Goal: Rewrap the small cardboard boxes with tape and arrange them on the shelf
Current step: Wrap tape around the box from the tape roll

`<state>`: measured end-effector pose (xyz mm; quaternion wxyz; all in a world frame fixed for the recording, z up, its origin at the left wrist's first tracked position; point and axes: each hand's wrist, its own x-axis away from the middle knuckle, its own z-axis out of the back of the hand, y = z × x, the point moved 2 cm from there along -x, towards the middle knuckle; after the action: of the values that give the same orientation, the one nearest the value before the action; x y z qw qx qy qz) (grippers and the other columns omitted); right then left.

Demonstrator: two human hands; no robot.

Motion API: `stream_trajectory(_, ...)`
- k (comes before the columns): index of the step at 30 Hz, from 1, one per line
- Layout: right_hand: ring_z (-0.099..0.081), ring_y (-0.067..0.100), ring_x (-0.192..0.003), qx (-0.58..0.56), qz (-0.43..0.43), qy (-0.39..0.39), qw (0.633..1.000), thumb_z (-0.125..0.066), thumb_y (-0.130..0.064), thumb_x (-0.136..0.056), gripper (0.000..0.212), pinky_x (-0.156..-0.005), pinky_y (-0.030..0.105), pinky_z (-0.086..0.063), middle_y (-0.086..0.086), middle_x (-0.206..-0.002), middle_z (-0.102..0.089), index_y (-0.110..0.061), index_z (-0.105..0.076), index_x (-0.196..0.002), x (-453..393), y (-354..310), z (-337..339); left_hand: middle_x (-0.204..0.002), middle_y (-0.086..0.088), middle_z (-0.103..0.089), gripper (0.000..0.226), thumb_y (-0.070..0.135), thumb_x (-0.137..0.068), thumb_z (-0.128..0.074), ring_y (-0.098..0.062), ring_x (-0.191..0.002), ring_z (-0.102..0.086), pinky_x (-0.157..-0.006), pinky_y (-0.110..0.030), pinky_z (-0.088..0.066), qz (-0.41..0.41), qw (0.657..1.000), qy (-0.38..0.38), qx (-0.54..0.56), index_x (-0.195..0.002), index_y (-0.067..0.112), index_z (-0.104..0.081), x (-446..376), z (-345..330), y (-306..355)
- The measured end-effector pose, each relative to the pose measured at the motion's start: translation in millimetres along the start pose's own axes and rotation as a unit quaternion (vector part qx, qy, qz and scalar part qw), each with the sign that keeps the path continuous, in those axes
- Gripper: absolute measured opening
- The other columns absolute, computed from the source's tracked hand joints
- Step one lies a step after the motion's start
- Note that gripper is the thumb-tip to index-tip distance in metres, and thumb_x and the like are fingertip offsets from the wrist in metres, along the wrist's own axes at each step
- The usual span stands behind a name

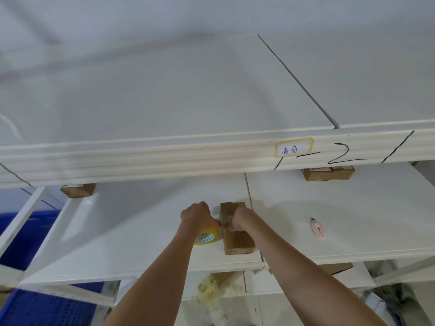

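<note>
A long, narrow cardboard box point(237, 241) lies on the white middle shelf point(141, 231), running away from me. My left hand point(197, 214) is curled just left of the box, above a yellow tape roll point(207, 236) that lies on the shelf. My right hand point(240, 218) is curled over the middle of the box. Both hands pinch a strip of clear tape stretched between them at the box's top. The fingertips are hidden from me.
A pink box cutter point(318, 229) lies on the shelf to the right. Two more cardboard boxes point(78, 189) point(328, 173) stand at the shelf's back. The upper shelf rail point(164, 158) overhangs. Crumpled used tape point(211, 292) lies on the lower shelf. Blue crates point(35, 231) stand left.
</note>
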<state>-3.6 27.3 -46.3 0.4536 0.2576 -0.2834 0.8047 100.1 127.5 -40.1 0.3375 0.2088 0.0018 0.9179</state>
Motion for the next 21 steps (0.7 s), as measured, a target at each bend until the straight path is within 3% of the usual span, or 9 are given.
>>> stream_trajectory(2,-0.055,0.031,-0.097,0.028,-0.021,-0.033,0.999,-0.064,-0.07,-0.078,0.094,-0.075,0.038,-0.045,0.012,-0.119,-0.055,-0.008,-0.043,-0.145,-12,-4,-13,-0.087,0.003,-0.065,0.058,0.066,-0.072,-0.076,-0.018,-0.08,-0.064,-0.072,-0.028,-0.052,0.009,1.0,-0.01,0.007,-0.1,0.017,-0.063,1,-1,-2)
stream_trajectory(3,-0.055,0.033,-0.096,0.017,-0.034,-0.027,0.999,-0.067,-0.067,-0.077,0.092,-0.074,0.038,-0.045,0.012,-0.12,-0.055,-0.006,-0.044,-0.143,-13,-4,-15,-0.087,0.003,-0.065,0.056,0.064,-0.072,-0.076,-0.018,-0.08,-0.064,-0.071,-0.028,-0.051,0.012,1.0,-0.011,0.014,-0.1,0.017,-0.064,2,-1,-2)
stream_trajectory(6,-0.058,0.027,-0.1,-0.059,-0.004,0.021,0.998,-0.066,-0.033,-0.088,0.046,-0.064,0.026,-0.037,0.006,-0.104,-0.054,-0.007,-0.063,-0.126,2,-2,-13,-0.089,0.003,-0.066,0.052,0.06,-0.073,-0.075,-0.018,-0.082,-0.064,-0.07,-0.027,-0.049,0.005,1.0,-0.01,0.018,-0.102,0.018,-0.067,4,1,-4)
stream_trajectory(7,-0.058,0.026,-0.098,-0.07,-0.006,0.03,0.997,-0.066,-0.029,-0.089,0.041,-0.06,0.026,-0.035,0.005,-0.101,-0.054,-0.009,-0.065,-0.124,2,-1,-14,-0.089,0.004,-0.066,0.051,0.061,-0.074,-0.074,-0.017,-0.082,-0.064,-0.069,-0.027,-0.048,0.0,1.0,-0.009,0.021,-0.102,0.019,-0.068,5,2,-6)
stream_trajectory(9,-0.057,0.025,-0.087,-0.05,-0.044,0.035,0.997,-0.071,-0.038,-0.088,0.05,-0.057,0.029,-0.038,0.006,-0.097,-0.053,-0.01,-0.06,-0.127,13,-3,-10,-0.089,0.004,-0.067,0.049,0.065,-0.075,-0.071,-0.015,-0.079,-0.064,-0.069,-0.027,-0.048,-0.007,0.999,-0.012,0.044,-0.098,0.021,-0.069,4,4,-12)
stream_trajectory(12,-0.055,0.021,-0.077,-0.023,-0.036,0.04,0.998,-0.071,-0.048,-0.088,0.056,-0.067,0.031,-0.046,0.004,-0.087,-0.053,-0.01,-0.058,-0.127,23,-5,0,-0.085,0.003,-0.066,0.043,0.066,-0.079,-0.069,-0.014,-0.078,-0.065,-0.073,-0.028,-0.053,-0.02,0.989,-0.056,0.134,-0.082,0.023,-0.069,-1,6,-35)
stream_trajectory(14,-0.062,0.024,-0.097,-0.035,-0.019,0.047,0.998,-0.067,-0.055,-0.088,0.063,-0.078,0.032,-0.053,0.006,-0.108,-0.063,-0.01,-0.057,-0.13,30,3,7,-0.076,0.003,-0.061,0.037,0.056,-0.081,-0.075,-0.014,-0.074,-0.059,-0.069,-0.026,-0.046,-0.027,0.969,-0.105,0.221,-0.07,0.022,-0.067,0,7,-52)
stream_trajectory(16,-0.061,0.027,-0.115,-0.076,-0.013,0.048,0.996,-0.068,-0.059,-0.086,0.073,-0.089,0.033,-0.054,0.009,-0.131,-0.059,-0.008,-0.052,-0.135,31,9,10,-0.069,0.004,-0.055,0.037,0.05,-0.08,-0.079,-0.014,-0.068,-0.053,-0.064,-0.025,-0.039,-0.028,0.959,-0.123,0.252,-0.062,0.022,-0.063,3,6,-63)
stream_trajectory(21,-0.061,0.029,-0.118,-0.185,-0.011,0.026,0.982,-0.076,-0.069,-0.068,0.1,-0.092,0.039,-0.056,0.011,-0.136,-0.058,-0.009,-0.047,-0.143,28,17,6,-0.073,0.002,-0.057,0.039,0.052,-0.075,-0.082,-0.013,-0.067,-0.053,-0.064,-0.026,-0.04,-0.019,0.961,-0.1,0.258,-0.065,0.019,-0.064,2,9,-61)
